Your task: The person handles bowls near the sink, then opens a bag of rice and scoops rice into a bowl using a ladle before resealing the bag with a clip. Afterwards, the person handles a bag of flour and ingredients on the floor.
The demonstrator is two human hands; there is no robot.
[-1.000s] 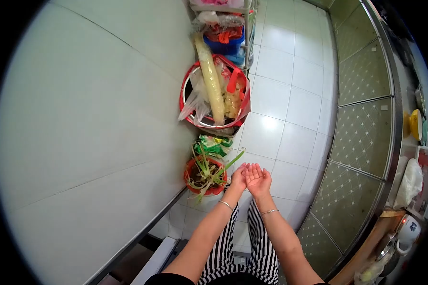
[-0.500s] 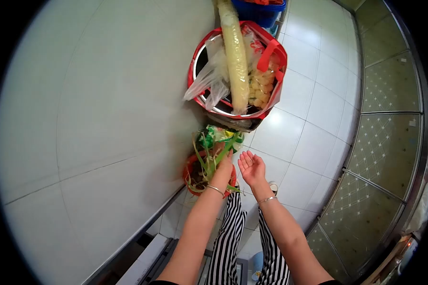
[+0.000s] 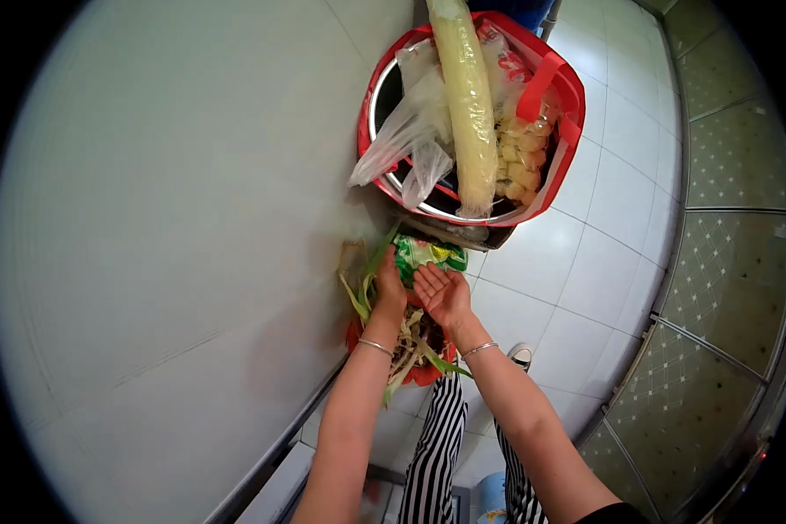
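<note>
A potted plant [image 3: 415,345] with long, partly yellowed and dried leaves stands in an orange-red pot [image 3: 425,375] against the wall. My left hand [image 3: 390,281] is stretched flat over the far side of the pot, its fingers against the long green leaves on the left. My right hand [image 3: 443,293] is held palm up above the pot's right side, open, with nothing on it. Just beyond both fingertips lies a green and white plastic packet [image 3: 430,252]. Whether either hand touches the packet cannot be told. My forearms hide part of the pot.
A red bag [image 3: 572,96] beyond the packet holds a pot with a metal rim, a clear plastic bag [image 3: 410,131], a long wrapped yellowish roll [image 3: 465,113] and a pack of round pale pieces [image 3: 522,157]. A wall [image 3: 192,218] runs along the left, patterned cabinet doors [image 3: 725,262] along the right.
My left hand has shifted left, taking the long leaves toward the wall and uncovering dried stems in the pot. My right hand has come closer to it. The camera view has shifted.
</note>
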